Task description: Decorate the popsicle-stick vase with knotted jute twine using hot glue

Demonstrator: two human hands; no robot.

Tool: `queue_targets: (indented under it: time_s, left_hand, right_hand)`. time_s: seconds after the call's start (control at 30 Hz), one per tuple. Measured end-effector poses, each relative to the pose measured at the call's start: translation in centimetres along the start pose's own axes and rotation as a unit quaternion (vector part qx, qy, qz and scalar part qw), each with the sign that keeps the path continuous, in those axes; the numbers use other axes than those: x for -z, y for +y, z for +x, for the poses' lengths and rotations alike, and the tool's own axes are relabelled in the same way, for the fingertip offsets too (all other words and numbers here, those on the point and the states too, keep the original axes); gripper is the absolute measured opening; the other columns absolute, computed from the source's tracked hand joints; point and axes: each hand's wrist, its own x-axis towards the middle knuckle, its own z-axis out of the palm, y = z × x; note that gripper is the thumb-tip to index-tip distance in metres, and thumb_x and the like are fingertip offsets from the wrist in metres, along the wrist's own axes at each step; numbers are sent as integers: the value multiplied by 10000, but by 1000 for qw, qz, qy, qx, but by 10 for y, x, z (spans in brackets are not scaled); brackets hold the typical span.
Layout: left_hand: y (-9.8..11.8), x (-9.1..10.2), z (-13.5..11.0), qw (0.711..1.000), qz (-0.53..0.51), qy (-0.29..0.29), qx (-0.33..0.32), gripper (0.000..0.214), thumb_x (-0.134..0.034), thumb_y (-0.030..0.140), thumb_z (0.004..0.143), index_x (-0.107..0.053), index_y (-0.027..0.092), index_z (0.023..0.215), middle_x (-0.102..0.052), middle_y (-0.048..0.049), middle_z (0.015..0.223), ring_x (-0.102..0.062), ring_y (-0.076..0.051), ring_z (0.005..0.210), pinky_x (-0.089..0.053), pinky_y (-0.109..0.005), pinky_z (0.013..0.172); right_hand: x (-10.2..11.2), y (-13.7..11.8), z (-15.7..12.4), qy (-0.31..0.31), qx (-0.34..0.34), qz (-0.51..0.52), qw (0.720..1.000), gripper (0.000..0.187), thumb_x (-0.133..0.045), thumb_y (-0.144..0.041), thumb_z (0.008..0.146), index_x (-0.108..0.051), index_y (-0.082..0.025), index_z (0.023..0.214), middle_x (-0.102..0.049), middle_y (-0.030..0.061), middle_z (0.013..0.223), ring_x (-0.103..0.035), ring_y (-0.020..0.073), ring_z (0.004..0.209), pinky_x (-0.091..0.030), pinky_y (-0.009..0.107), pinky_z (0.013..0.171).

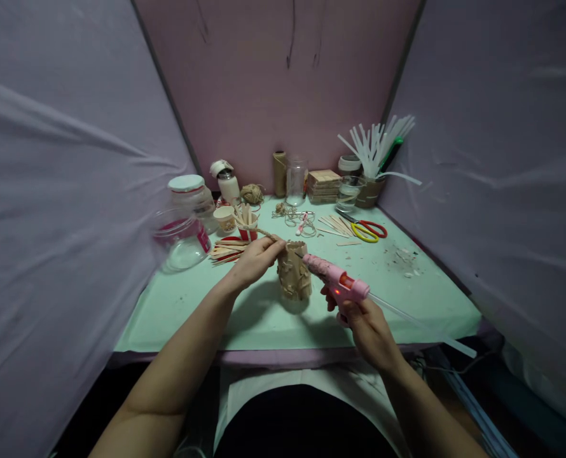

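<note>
A small holder made of wooden craft sticks [294, 275] stands on the green table [407, 299] in front of me. My left hand [254, 259] is closed at its top rim, pinching a strand of jute twine [259, 231] that runs back to the left. My right hand [362, 318] grips a pink hot glue gun [335, 280]. Its nozzle points left and touches the holder's upper rim. A clear glue stick [421, 326] trails from the gun's back toward the table's right front corner.
Clear plastic jars [182, 238] stand at the left. Loose craft sticks [228, 249], a paper cup [224, 219], a twine ball [252, 193], scissors [369, 229], a stick stack [324, 184] and a cup of glue sticks [373, 156] fill the back. Fabric walls enclose three sides.
</note>
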Motion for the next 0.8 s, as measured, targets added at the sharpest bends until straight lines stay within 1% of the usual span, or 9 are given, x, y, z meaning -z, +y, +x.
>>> queue_targets:
  time_s: [0.07,0.13,0.23,0.4,0.6,0.8]
  left_hand:
    - [2,0,0,997,-58,-10,47,325,-531,459,811,-522,147,718,-462,20,617,-395,-88,543,-309,-233,516]
    - [4,-1,-1,992,-89,-23,83,324,-561,449,788,-481,158,669,-418,39,562,-362,-74,502,-287,-229,495]
    - [2,-3,-1,988,-105,-33,106,320,-576,435,772,-466,161,650,-404,45,540,-358,-70,490,-278,-225,487]
    - [-1,-6,-1,989,-93,-38,105,271,-553,398,784,-494,150,694,-428,38,590,-383,-71,515,-287,-225,496]
    - [4,-5,-5,992,-75,-40,98,259,-537,391,790,-496,155,691,-422,36,604,-384,-77,529,-293,-230,501]
    - [8,-5,-7,993,-71,-40,91,215,-520,353,782,-533,148,718,-416,37,612,-377,-79,529,-290,-235,503]
  right_hand:
    - [0,-2,-1,-4,-3,0,1000,472,-419,-559,901,-649,-162,1012,-646,86,890,-526,152,670,-438,262,566]
    - [1,-3,-2,-4,-11,-1,1000,463,-422,-557,900,-647,-166,1004,-648,85,891,-525,152,669,-436,264,566]
    - [0,-4,-5,-3,-20,-3,1000,459,-425,-560,897,-647,-166,976,-629,72,830,-513,148,643,-426,261,548]
    - [-1,-2,-6,-6,-17,-19,1000,449,-420,-540,909,-639,-156,987,-592,55,780,-492,141,623,-415,258,539]
    - [-1,1,-7,-7,-20,-50,999,453,-401,-537,919,-632,-160,1015,-605,62,798,-491,147,631,-407,256,524]
    - [-1,1,-8,4,-18,-63,998,451,-395,-540,918,-636,-167,994,-594,51,757,-490,150,617,-417,259,523]
